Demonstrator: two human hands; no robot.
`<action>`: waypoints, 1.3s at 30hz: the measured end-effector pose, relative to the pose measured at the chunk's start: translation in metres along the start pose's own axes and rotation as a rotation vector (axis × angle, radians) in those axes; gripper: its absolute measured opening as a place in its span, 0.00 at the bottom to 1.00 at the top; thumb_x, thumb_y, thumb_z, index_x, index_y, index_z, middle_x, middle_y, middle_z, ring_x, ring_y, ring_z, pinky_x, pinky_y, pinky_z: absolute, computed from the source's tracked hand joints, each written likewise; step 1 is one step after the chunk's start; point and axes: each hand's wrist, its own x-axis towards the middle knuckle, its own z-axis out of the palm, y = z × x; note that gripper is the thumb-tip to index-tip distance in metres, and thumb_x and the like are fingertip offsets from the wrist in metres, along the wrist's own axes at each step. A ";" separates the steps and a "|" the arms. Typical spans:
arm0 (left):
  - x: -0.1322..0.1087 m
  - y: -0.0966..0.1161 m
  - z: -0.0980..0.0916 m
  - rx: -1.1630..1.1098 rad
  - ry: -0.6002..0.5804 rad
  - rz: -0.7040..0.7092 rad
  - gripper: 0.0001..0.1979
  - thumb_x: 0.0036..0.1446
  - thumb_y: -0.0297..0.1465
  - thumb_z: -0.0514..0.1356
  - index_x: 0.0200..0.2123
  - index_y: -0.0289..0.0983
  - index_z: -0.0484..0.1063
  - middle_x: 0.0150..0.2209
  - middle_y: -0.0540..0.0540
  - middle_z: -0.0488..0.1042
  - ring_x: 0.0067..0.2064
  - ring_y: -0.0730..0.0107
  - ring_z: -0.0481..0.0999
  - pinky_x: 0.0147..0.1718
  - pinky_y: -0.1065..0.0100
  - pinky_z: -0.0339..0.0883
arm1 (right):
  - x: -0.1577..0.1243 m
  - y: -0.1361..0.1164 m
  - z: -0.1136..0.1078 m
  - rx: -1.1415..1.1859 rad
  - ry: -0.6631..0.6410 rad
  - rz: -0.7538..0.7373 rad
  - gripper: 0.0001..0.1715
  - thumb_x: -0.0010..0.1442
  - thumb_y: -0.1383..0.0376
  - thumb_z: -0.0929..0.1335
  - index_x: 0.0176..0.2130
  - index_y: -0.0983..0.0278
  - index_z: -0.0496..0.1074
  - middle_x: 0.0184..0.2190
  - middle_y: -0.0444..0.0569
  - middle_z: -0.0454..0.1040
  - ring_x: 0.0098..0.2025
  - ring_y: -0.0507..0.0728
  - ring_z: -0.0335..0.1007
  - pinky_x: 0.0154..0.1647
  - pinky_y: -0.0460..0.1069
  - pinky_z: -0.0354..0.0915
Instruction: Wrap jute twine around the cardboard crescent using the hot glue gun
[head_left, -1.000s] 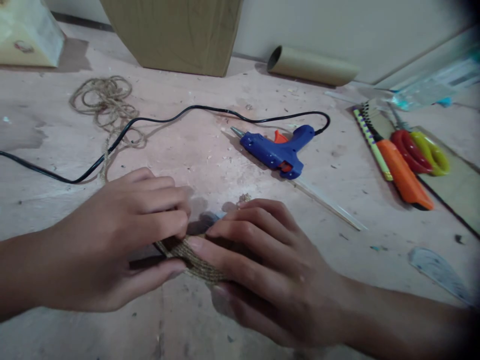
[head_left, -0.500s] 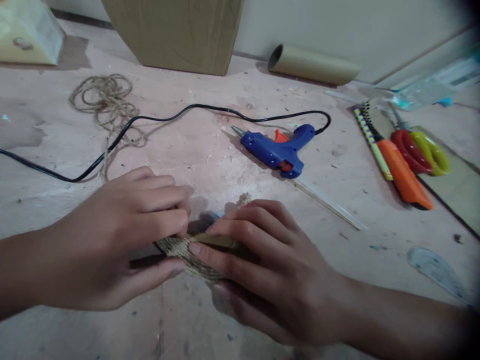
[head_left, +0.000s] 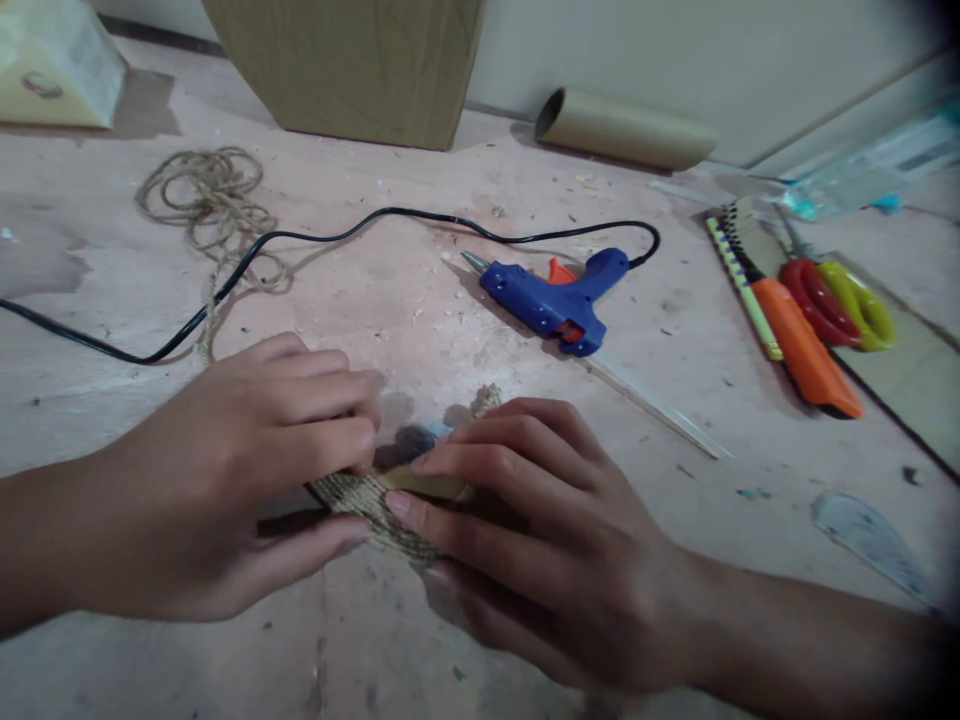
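Between my hands is a twine-wrapped piece (head_left: 375,508) with tan, cardboard-like material showing along its upper side; most of its shape is hidden by my fingers. My left hand (head_left: 247,480) is closed on its left end, thumb below and fingers above. My right hand (head_left: 555,530) grips the right part, a fingertip pressing on the wound rows. A loose coil of twine (head_left: 206,200) lies at the back left, and its strand runs down behind my left hand. Beyond my right hand rests a blue glue gun (head_left: 551,300), a clear glue stick (head_left: 660,408) jutting from its back.
A black cord (head_left: 330,236) crosses the table from the glue gun to the left edge. At the back stand a cardboard piece (head_left: 375,70) and a cardboard tube (head_left: 626,130). To the right lie an orange cutter (head_left: 806,345), scissors (head_left: 821,300) and a clear plastic bottle (head_left: 862,180).
My right fingertip has shifted very slightly right along the twine rows. Both hands keep their hold, and the view has drifted a little.
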 end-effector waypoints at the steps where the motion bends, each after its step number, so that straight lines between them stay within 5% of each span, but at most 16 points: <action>1: 0.000 0.000 0.000 -0.004 0.002 0.000 0.08 0.80 0.32 0.62 0.43 0.42 0.69 0.42 0.49 0.79 0.42 0.60 0.75 0.43 0.55 0.60 | -0.001 0.000 0.000 -0.007 0.015 -0.003 0.17 0.79 0.65 0.70 0.63 0.64 0.80 0.57 0.49 0.86 0.59 0.60 0.79 0.67 0.61 0.70; 25: 0.001 0.001 0.001 0.025 -0.004 -0.008 0.08 0.79 0.32 0.62 0.41 0.42 0.70 0.42 0.48 0.79 0.43 0.58 0.73 0.42 0.54 0.60 | 0.000 0.000 0.000 -0.015 0.000 -0.016 0.20 0.80 0.65 0.69 0.66 0.65 0.78 0.56 0.49 0.85 0.57 0.61 0.78 0.61 0.61 0.69; 35: -0.001 0.004 0.002 0.023 0.045 -0.044 0.05 0.72 0.33 0.66 0.43 0.42 0.71 0.40 0.48 0.77 0.41 0.57 0.72 0.42 0.53 0.57 | 0.001 0.002 0.002 0.013 -0.021 -0.013 0.19 0.78 0.65 0.70 0.64 0.64 0.80 0.64 0.53 0.83 0.66 0.61 0.76 0.73 0.61 0.68; 39: 0.002 0.006 0.000 0.038 0.032 -0.035 0.03 0.71 0.30 0.64 0.43 0.41 0.72 0.39 0.48 0.76 0.40 0.57 0.71 0.42 0.53 0.57 | 0.003 0.001 0.001 0.067 0.000 -0.016 0.18 0.76 0.67 0.68 0.60 0.64 0.80 0.58 0.52 0.86 0.59 0.60 0.80 0.70 0.60 0.68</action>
